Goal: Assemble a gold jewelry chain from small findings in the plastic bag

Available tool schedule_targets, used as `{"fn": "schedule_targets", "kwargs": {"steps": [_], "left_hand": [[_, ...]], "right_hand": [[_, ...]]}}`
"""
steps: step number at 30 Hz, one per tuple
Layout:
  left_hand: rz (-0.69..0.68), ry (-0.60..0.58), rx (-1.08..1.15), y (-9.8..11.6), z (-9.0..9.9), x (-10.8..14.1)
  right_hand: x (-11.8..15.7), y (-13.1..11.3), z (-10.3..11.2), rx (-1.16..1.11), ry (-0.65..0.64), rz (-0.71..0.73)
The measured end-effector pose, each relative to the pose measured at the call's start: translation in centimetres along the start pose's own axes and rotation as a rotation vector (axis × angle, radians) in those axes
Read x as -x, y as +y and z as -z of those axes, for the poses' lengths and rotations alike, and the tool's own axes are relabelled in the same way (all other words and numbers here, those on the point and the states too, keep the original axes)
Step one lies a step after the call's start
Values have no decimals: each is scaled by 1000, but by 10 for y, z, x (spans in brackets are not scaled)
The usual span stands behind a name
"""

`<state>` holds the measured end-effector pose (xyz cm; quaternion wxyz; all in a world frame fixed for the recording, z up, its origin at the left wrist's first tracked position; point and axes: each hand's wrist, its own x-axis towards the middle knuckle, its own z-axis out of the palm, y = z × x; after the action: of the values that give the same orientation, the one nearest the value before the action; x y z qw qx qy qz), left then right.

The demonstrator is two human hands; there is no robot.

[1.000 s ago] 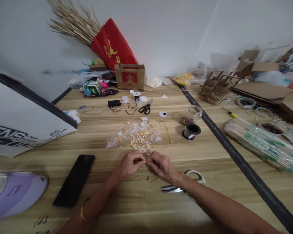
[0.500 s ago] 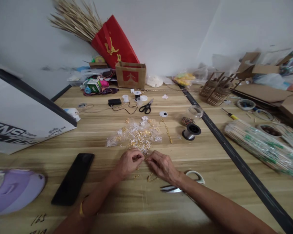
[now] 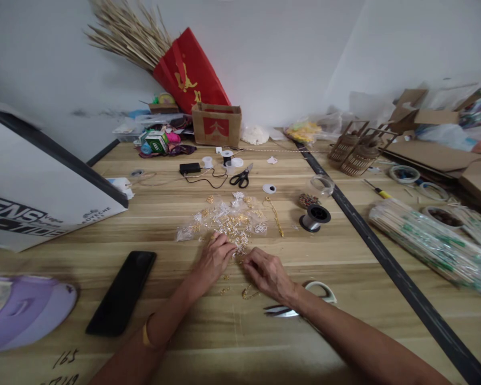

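Note:
My left hand [image 3: 215, 258] lies at the front edge of a pile of small gold and silver findings [image 3: 236, 222], its fingertips pinched together. Close by on the right, my right hand [image 3: 268, 270] is closed with thumb and fingers together; whatever it grips is too small to name. A short gold chain [image 3: 249, 292] lies on the table under the right hand. Some tiny gold pieces [image 3: 225, 291] sit between my forearms. A longer gold chain [image 3: 274, 215] is stretched out right of the pile. Partly beneath my right forearm are white-handled scissors [image 3: 323, 290].
Right of the pile stand a wire spool [image 3: 315, 217] and a clear jar of beads [image 3: 309, 199]. Black scissors [image 3: 240, 178] lie behind it. A phone [image 3: 121, 293] and a purple visor [image 3: 32, 315] are at left. Wrapped sticks [image 3: 428, 243] lie far right.
My left hand has moved slightly up and away from me, from beside the right fingertips onto the pile's front edge. My right hand stays nearly in place. The view has shifted slightly.

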<state>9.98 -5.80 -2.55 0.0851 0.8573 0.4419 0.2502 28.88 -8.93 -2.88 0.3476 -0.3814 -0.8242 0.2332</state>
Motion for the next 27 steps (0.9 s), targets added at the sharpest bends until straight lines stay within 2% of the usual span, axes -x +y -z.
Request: {"fn": "schedule_targets", "kwargs": {"steps": [10,19,27], "left_hand": [[-11,-69,-115,3,3,-3],[-47,-81,-210,4,3,-1],[20,41,-18,-2,1,-3]], "right_hand": [[1,-1,0,-2,-5,4],[1,1,-2,-11,-20,3],[1,1,-1,-12,-28,-2]]}}
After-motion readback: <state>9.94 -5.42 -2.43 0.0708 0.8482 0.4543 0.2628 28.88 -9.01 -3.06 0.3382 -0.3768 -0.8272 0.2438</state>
